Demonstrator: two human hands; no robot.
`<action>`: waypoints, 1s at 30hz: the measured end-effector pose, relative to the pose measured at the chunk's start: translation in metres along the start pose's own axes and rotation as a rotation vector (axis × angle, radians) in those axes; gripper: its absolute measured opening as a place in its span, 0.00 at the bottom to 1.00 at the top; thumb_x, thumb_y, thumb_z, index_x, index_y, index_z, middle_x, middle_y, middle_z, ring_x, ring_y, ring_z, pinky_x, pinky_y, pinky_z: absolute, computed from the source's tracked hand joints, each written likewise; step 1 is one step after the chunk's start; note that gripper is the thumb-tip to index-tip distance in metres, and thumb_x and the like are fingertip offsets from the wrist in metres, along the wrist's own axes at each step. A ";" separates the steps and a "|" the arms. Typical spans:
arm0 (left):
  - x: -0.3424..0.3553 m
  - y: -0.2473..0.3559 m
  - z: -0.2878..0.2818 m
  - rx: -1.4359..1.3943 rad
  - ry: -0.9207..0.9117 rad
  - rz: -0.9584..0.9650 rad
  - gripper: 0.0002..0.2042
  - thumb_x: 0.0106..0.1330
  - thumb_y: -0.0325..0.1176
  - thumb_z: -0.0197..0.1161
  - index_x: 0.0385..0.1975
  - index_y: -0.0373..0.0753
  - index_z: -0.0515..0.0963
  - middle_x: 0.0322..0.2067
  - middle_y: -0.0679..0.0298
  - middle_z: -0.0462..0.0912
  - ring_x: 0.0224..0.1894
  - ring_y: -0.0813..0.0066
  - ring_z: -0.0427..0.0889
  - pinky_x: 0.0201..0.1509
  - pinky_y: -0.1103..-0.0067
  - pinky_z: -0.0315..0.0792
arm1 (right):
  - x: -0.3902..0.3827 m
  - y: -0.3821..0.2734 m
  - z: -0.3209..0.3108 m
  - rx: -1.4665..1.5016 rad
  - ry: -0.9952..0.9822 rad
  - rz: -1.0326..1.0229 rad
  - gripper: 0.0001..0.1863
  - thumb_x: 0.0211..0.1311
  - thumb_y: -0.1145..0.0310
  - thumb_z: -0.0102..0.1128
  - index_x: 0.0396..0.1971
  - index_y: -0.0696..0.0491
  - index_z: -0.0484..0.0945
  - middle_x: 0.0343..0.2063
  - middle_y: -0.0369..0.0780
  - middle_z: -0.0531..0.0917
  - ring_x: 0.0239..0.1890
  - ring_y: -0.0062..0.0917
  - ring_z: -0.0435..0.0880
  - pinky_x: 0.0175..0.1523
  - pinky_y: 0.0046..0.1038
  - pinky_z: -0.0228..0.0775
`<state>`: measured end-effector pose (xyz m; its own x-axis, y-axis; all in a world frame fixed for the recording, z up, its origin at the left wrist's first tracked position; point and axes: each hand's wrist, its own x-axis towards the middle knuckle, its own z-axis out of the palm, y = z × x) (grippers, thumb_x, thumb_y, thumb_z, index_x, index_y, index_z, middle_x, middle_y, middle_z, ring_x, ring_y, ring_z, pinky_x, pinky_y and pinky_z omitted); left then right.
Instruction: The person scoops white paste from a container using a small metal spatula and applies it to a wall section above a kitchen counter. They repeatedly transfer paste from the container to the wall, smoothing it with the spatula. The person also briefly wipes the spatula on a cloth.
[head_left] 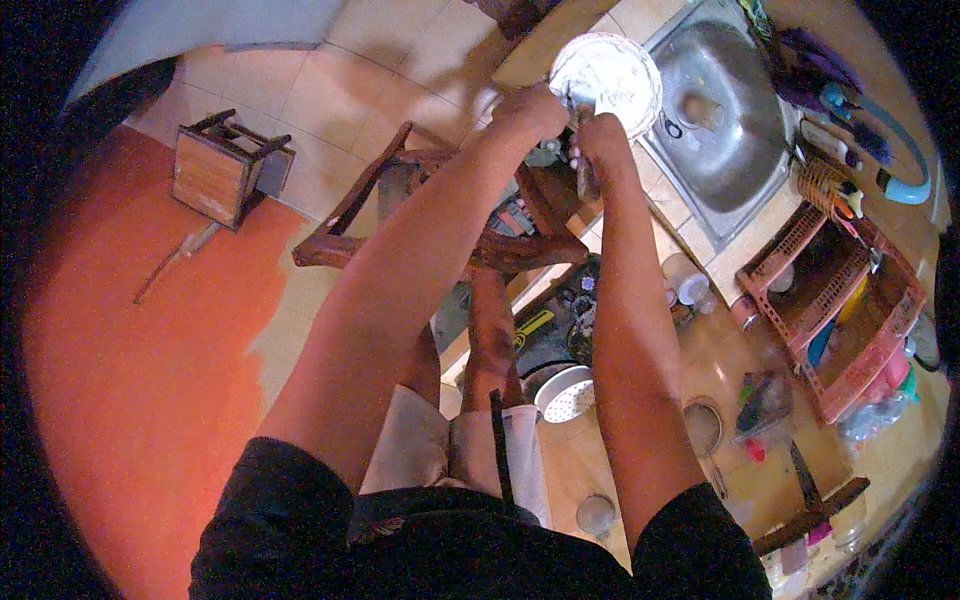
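A round white plate or shallow bowl (630, 88), bright with glare, sits beside the sink at the top, overlapping its left rim. Against the plate's left edge is my left hand (537, 112), its fingers curled in and what they grip hidden. At the plate's lower edge, my right hand (605, 145) is closed around a slim tool (587, 183) whose end sticks out below the fist; its kind is not clear. The two hands are close together, over the edge of the counter.
A metal sink (730, 170) is set in the counter at the upper right. A brown plastic rack (830, 310) stands right. Below my arms are a wooden frame (440, 252) and a white perforated strainer (566, 394). A wooden stool (212, 178) stands far left.
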<state>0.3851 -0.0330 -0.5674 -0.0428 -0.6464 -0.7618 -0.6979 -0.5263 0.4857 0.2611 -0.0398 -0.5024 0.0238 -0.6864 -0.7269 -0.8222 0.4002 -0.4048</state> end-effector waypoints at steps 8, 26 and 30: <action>-0.002 -0.007 -0.017 0.108 0.072 0.049 0.21 0.57 0.41 0.54 0.48 0.36 0.75 0.51 0.51 0.75 0.54 0.55 0.74 0.56 0.67 0.68 | 0.083 0.008 0.003 -0.516 -0.026 -0.363 0.18 0.54 0.54 0.52 0.35 0.52 0.81 0.33 0.49 0.82 0.37 0.41 0.82 0.42 0.37 0.74; 0.005 -0.029 -0.028 0.055 0.010 0.002 0.25 0.59 0.45 0.53 0.52 0.35 0.72 0.53 0.49 0.72 0.56 0.53 0.71 0.58 0.66 0.66 | 0.007 -0.055 0.017 -0.287 0.023 -0.252 0.29 0.66 0.52 0.42 0.22 0.65 0.77 0.21 0.53 0.80 0.27 0.44 0.81 0.35 0.40 0.71; -0.044 0.019 -0.044 0.054 -0.041 -0.012 0.23 0.58 0.44 0.55 0.51 0.38 0.73 0.53 0.51 0.73 0.56 0.54 0.71 0.58 0.65 0.66 | 0.020 -0.029 -0.008 -0.176 0.051 -0.147 0.27 0.64 0.54 0.47 0.17 0.64 0.75 0.17 0.47 0.79 0.20 0.34 0.80 0.26 0.38 0.69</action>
<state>0.4056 -0.0392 -0.5057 -0.0626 -0.6169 -0.7845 -0.7358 -0.5026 0.4539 0.2813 -0.0701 -0.5007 0.1250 -0.7611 -0.6365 -0.8987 0.1849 -0.3977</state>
